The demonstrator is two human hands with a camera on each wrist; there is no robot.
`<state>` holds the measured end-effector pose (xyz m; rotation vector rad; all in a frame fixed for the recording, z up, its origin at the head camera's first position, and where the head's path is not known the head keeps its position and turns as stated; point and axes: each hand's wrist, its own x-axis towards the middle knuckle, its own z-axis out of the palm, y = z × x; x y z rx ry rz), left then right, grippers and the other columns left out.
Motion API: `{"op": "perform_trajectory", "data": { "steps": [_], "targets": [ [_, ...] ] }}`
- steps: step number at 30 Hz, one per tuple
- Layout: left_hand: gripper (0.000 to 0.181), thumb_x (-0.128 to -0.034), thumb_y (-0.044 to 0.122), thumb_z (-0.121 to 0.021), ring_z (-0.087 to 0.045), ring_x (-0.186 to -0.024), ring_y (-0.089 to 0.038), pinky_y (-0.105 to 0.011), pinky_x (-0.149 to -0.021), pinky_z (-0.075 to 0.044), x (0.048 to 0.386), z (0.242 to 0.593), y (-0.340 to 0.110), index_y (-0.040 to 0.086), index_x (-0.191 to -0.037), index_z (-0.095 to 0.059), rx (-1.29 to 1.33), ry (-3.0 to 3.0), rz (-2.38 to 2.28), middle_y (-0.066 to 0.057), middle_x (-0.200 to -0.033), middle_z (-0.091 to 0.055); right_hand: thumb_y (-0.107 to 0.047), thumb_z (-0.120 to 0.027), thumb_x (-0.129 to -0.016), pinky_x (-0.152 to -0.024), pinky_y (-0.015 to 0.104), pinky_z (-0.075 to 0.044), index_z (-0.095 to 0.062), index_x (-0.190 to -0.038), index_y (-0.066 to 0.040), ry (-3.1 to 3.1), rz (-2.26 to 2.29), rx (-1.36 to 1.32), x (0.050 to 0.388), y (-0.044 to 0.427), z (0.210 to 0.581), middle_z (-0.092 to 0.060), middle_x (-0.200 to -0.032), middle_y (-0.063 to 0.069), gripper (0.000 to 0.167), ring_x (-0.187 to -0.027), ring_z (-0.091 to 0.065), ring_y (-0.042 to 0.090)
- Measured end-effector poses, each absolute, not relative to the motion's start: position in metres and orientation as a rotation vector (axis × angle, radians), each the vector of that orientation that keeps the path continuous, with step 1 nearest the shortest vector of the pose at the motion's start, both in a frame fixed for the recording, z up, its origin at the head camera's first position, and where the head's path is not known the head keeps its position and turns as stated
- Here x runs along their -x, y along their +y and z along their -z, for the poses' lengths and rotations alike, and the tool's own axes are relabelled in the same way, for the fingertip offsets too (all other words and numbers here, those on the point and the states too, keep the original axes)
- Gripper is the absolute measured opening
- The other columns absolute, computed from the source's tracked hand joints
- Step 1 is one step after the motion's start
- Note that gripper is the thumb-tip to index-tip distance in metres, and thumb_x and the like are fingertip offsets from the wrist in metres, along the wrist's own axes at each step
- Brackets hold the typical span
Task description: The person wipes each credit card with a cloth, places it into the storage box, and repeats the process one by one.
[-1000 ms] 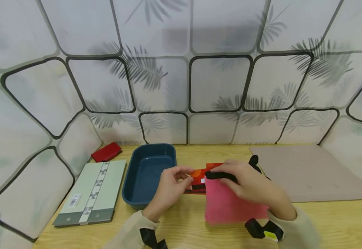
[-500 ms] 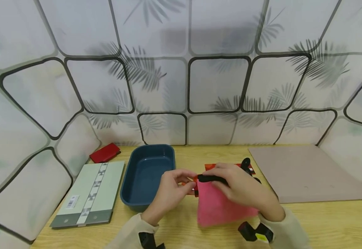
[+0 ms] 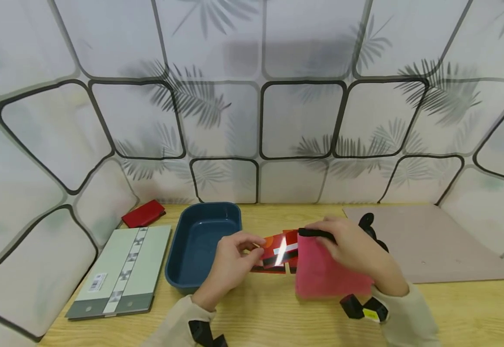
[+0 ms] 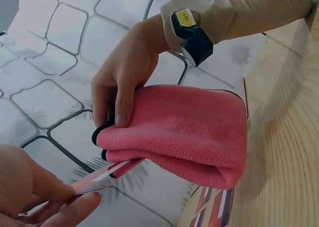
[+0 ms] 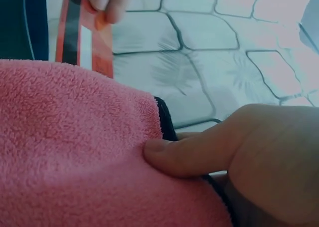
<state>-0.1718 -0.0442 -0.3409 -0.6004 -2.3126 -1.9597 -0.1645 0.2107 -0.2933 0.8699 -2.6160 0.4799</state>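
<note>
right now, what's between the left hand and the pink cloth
Mainly a red card pinched by the left hand, extending toward the pink cloth; in the head view, more red cards show on the table beneath.

Glossy red-orange card [image 5: 72, 32]: lower end hidden behind folded pink plush cloth [image 5: 75, 127], right-wrist view.
Right hand [image 5: 244, 152]: fingers mostly hidden there.
Left hand [image 4: 40, 187]: cropped at left, left-wrist view.
White barcode label [image 3: 98, 282], pale green rectangular folder [image 3: 148, 265]: too small to read.
</note>
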Motion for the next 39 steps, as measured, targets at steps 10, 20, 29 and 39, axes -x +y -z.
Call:
{"op": "perform_trajectory", "data": {
  "steps": [10, 20, 29, 39],
  "targets": [
    [0.014, -0.086, -0.005, -0.064, -0.065, -0.05, -0.017, -0.017, -0.044, -0.046, 0.176, 0.342, -0.047, 0.001, -0.095, -0.073, 0.522, -2.305, 1.882, -0.015, -0.077, -0.069, -0.002, -0.069, -0.085, -0.07, 0.038, -0.051, -0.069, -0.115, -0.005, -2.663, -0.448, -0.703, 0.164, 0.227, 0.283, -0.064, -0.09, 0.003, 0.03, -0.08, -0.059, 0.017],
    [0.025, -0.092, -0.012, -0.05, -0.063, -0.058, -0.017, -0.035, -0.058, -0.058, 0.178, 0.344, -0.043, -0.002, -0.101, -0.071, 0.599, -2.121, 1.906, -0.019, -0.087, -0.064, -0.001, -0.067, -0.084, -0.075, 0.043, -0.053, -0.07, -0.112, -0.002, -2.664, -0.447, -0.694, 0.163, 0.233, 0.277, -0.069, -0.093, 0.006, 0.029, -0.083, -0.063, 0.021],
    [0.021, -0.0874, -0.011, -0.06, -0.065, -0.062, -0.011, -0.021, -0.058, -0.055, 0.178, 0.342, -0.043, -0.004, -0.105, -0.069, 0.553, -2.114, 1.968, -0.022, -0.084, -0.068, -0.001, -0.07, -0.081, -0.075, 0.045, -0.053, -0.072, -0.108, -0.004, -2.623, -0.448, -0.689, 0.162, 0.237, 0.278, -0.069, -0.092, 0.006, 0.027, -0.083, -0.064, 0.023],
    [0.013, -0.088, 0.005, -0.068, -0.065, -0.057, -0.016, -0.026, -0.056, -0.057, 0.179, 0.346, -0.044, -0.001, -0.1, -0.07, 0.423, -2.17, 2.01, -0.018, -0.079, -0.07, -0.001, -0.07, -0.081, -0.071, 0.042, -0.053, -0.071, -0.108, -0.003, -2.609, -0.458, -0.718, 0.162, 0.233, 0.281, -0.069, -0.089, 0.005, 0.027, -0.08, -0.064, 0.02]
  ]
}}
